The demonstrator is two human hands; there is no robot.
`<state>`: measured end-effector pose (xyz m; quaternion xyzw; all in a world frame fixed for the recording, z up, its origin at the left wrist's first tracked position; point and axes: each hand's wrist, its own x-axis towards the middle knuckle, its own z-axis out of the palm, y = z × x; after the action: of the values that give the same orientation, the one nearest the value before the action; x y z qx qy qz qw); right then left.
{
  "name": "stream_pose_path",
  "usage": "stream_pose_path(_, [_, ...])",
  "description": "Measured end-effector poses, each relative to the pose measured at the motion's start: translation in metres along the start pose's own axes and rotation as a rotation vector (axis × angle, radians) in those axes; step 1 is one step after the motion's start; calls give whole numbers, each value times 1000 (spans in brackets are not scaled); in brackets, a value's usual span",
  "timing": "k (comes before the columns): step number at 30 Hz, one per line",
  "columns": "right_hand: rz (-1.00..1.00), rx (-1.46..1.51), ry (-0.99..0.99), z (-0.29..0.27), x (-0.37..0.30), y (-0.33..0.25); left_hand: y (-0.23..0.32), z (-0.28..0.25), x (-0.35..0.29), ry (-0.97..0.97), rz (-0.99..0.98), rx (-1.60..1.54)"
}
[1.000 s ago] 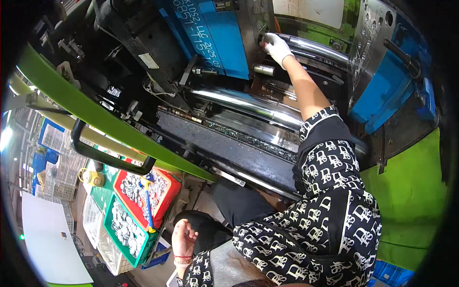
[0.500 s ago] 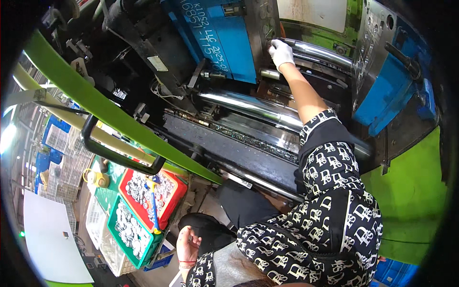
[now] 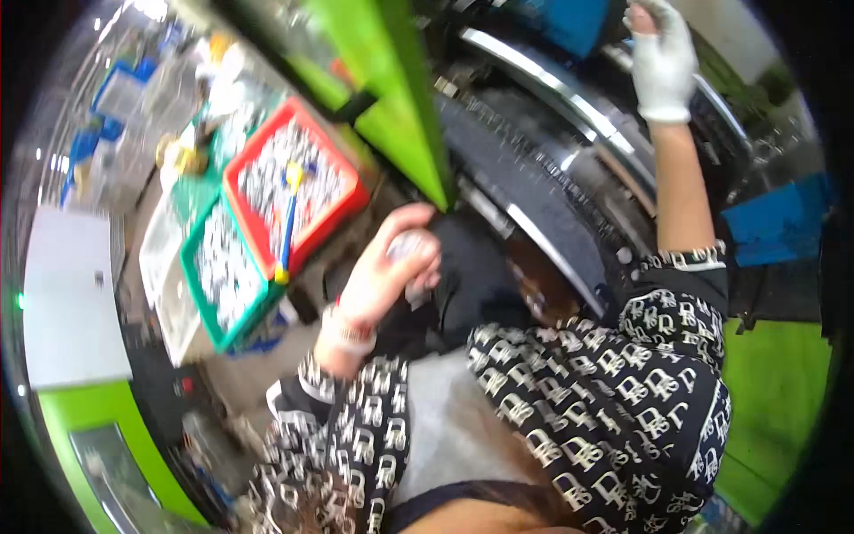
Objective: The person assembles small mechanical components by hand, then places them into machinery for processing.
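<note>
Gripping a small pale can [image 3: 407, 252], the bare left hand [image 3: 387, 271] is raised; the gloved right hand [image 3: 663, 62] rests on a steel bar [image 3: 569, 93], grip unclear.

Red crate [image 3: 352, 198] left of centre, rectangular, packed with small silvery parts. Green crate [image 3: 191, 271] just beside it, lower left, same fill. White tray [image 3: 158, 258] further left. No labels, signs or screens clear enough to make out.

Factory floor, crowded. Green machine frame [image 3: 391, 98] slanting overhead, polished steel bars [image 3: 569, 98] behind. Red crate [image 3: 342, 191] and green crate [image 3: 200, 294] of small parts below left. White tabletop [image 3: 67, 311] at far left.
</note>
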<state>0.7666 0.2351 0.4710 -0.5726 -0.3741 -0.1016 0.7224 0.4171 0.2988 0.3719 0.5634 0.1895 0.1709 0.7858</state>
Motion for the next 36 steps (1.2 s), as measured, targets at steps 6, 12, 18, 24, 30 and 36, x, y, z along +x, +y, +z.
stream_pose_path(6, [-146,-114,-1237,43,-118,-63,35,31,20,-131,-58,135])
stream_pose_path(12, [72,-48,-1351,43,-129,-68,26,32,13,-89,15,143])
stream_pose_path(18, [96,-34,-1257,49,-125,-60,22,22,9,79,-8,-42])
stream_pose_path(24, [473,516,-1254,50,-137,-51,22,15,17,41,-14,-378])
stream_pose_path(30, [513,483,-1154,51,-132,-58,27,24,23,-103,-45,-544])
stream_pose_path(36, [447,458,-958,40,-125,-57,37,30,35,65,58,-233])
